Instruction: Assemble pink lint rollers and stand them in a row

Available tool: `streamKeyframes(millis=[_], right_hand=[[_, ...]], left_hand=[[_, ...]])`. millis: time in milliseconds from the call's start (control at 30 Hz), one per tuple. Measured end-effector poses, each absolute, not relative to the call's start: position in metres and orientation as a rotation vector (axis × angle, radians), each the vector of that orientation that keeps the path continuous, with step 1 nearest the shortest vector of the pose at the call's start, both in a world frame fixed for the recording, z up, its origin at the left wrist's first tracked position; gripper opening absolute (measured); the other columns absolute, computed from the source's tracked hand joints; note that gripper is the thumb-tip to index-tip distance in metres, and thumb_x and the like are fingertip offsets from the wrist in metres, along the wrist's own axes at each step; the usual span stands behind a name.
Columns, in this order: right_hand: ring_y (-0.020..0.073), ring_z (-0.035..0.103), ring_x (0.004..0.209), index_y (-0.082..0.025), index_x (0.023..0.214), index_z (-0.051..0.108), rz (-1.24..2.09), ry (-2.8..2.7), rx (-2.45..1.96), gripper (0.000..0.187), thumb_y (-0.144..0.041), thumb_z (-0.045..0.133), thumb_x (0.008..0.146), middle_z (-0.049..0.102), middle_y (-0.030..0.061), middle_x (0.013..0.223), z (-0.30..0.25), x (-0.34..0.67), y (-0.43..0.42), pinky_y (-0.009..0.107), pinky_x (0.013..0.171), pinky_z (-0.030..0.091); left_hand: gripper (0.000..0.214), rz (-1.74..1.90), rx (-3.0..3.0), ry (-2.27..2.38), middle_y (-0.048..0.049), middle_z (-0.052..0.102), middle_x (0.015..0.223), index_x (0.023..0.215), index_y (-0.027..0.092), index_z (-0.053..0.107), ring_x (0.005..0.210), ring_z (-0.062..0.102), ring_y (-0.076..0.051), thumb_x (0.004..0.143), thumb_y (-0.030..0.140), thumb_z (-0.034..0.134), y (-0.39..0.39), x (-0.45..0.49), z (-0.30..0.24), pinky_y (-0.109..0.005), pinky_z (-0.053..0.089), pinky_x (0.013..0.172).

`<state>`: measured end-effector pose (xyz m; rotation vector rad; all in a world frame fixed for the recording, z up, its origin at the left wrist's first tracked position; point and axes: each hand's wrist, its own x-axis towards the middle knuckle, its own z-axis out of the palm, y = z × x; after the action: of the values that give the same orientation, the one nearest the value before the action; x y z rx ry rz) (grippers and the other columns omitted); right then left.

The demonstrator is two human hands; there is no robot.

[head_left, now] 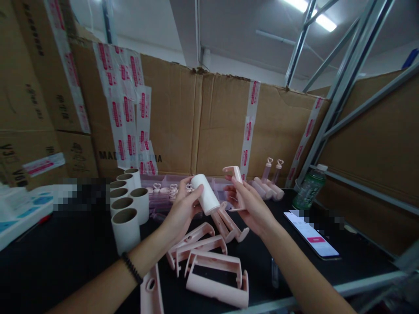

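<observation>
Above the black table, my left hand is closed around a white paper roll, which tilts down toward the right. A little to its right, my right hand grips a pink plastic holder with bent ends, held roughly upright. The roll and this holder are apart. Beneath both hands lie several more pink holders, loosely overlapping. Several white rolls with brown cardboard cores stand on end left of my left hand.
Behind the hands sits a translucent purple tray with heart-topped pink pieces. More pink and purple pieces stand and lie at the back right, near a green bottle and a phone. Cardboard walls and a metal frame enclose the table.
</observation>
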<state>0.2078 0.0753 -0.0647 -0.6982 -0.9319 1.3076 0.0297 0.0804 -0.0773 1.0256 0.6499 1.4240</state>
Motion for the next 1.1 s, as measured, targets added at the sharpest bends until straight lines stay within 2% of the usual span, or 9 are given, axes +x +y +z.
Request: streamKeyframes(millis=[67, 133, 333, 467, 600, 733, 833, 1000, 1100], right_hand=[[0.0139, 0.070, 0.087, -0.017, 0.097, 0.069, 1.357, -0.920, -0.686, 0.032, -0.038, 0.082, 0.078, 0.074, 0.0051, 0.095, -0.063, 0.200, 0.072, 0.023, 0.078, 0.056], [0.0168, 0.071, 0.095, -0.017, 0.101, 0.070, 1.433, -0.935, -0.662, 0.035, -0.038, 0.083, 0.077, 0.075, 0.0066, 0.102, -0.061, 0.193, 0.067, 0.026, 0.083, 0.057], [0.0145, 0.069, 0.075, -0.017, 0.113, 0.069, 1.516, -1.016, -0.587, 0.042, -0.041, 0.080, 0.081, 0.077, 0.0061, 0.100, -0.063, 0.177, 0.059, 0.022, 0.066, 0.054], [0.0143, 0.068, 0.075, -0.019, 0.117, 0.068, 1.466, -1.032, -0.562, 0.042, -0.044, 0.077, 0.084, 0.076, 0.0058, 0.101, -0.067, 0.175, 0.062, 0.022, 0.065, 0.054], [0.0143, 0.066, 0.073, -0.020, 0.120, 0.066, 1.425, -1.053, -0.545, 0.043, -0.045, 0.074, 0.086, 0.075, 0.0055, 0.101, -0.067, 0.171, 0.063, 0.022, 0.060, 0.051], [0.0172, 0.068, 0.079, -0.020, 0.121, 0.064, 1.292, -1.066, -0.603, 0.044, -0.048, 0.071, 0.087, 0.073, 0.0068, 0.104, -0.068, 0.161, 0.060, 0.024, 0.062, 0.053], [0.0196, 0.068, 0.090, -0.021, 0.124, 0.061, 1.131, -1.087, -0.663, 0.045, -0.050, 0.066, 0.090, 0.071, 0.0071, 0.112, -0.072, 0.153, 0.060, 0.026, 0.069, 0.056], [0.0215, 0.066, 0.106, -0.026, 0.133, 0.052, 0.898, -1.114, -0.767, 0.047, -0.055, 0.054, 0.096, 0.066, 0.0076, 0.123, -0.083, 0.146, 0.063, 0.031, 0.083, 0.056], [0.0218, 0.064, 0.111, -0.025, 0.132, 0.053, 0.760, -1.157, -0.811, 0.045, -0.053, 0.053, 0.097, 0.066, 0.0082, 0.124, -0.085, 0.147, 0.063, 0.034, 0.095, 0.052]], left_hand=[[0.048, 1.419, 1.069, 0.648, -0.0018, 0.065, 0.101, 0.120, 0.028, 0.047, 0.086, 0.067, -0.017, 0.082, 0.032, 0.077, 0.078, 0.031, -0.076, -0.029, 0.058, 0.070], [0.049, 1.419, 1.102, 0.650, -0.0018, 0.065, 0.099, 0.120, 0.027, 0.047, 0.086, 0.067, -0.018, 0.082, 0.032, 0.078, 0.075, 0.032, -0.075, -0.030, 0.059, 0.070], [0.053, 1.397, 1.141, 0.630, -0.0042, 0.068, 0.104, 0.118, 0.025, 0.047, 0.082, 0.069, -0.018, 0.079, 0.033, 0.081, 0.072, 0.035, -0.073, -0.032, 0.061, 0.067], [0.053, 1.383, 1.162, 0.629, -0.0049, 0.069, 0.104, 0.119, 0.025, 0.047, 0.085, 0.070, -0.020, 0.080, 0.035, 0.081, 0.073, 0.033, -0.073, -0.033, 0.062, 0.068], [0.050, 1.354, 1.216, 0.615, -0.0039, 0.069, 0.100, 0.118, 0.025, 0.047, 0.079, 0.069, -0.019, 0.081, 0.035, 0.079, 0.073, 0.031, -0.071, -0.035, 0.062, 0.068], [0.051, 1.353, 1.219, 0.604, -0.0038, 0.069, 0.101, 0.122, 0.025, 0.051, 0.077, 0.067, -0.017, 0.081, 0.033, 0.079, 0.071, 0.030, -0.067, -0.029, 0.059, 0.067], [0.052, 1.328, 1.219, 0.580, -0.0045, 0.069, 0.107, 0.128, 0.027, 0.053, 0.082, 0.067, -0.018, 0.082, 0.032, 0.077, 0.068, 0.030, -0.066, -0.027, 0.056, 0.069], [0.051, 1.338, 1.295, 0.569, -0.0048, 0.065, 0.129, 0.137, 0.031, 0.056, 0.110, 0.063, -0.023, 0.088, 0.031, 0.067, 0.064, 0.032, -0.066, -0.030, 0.051, 0.090], [0.049, 1.369, 1.390, 0.638, -0.0029, 0.063, 0.132, 0.140, 0.031, 0.055, 0.110, 0.061, -0.022, 0.091, 0.031, 0.060, 0.063, 0.031, -0.065, -0.029, 0.047, 0.094]])
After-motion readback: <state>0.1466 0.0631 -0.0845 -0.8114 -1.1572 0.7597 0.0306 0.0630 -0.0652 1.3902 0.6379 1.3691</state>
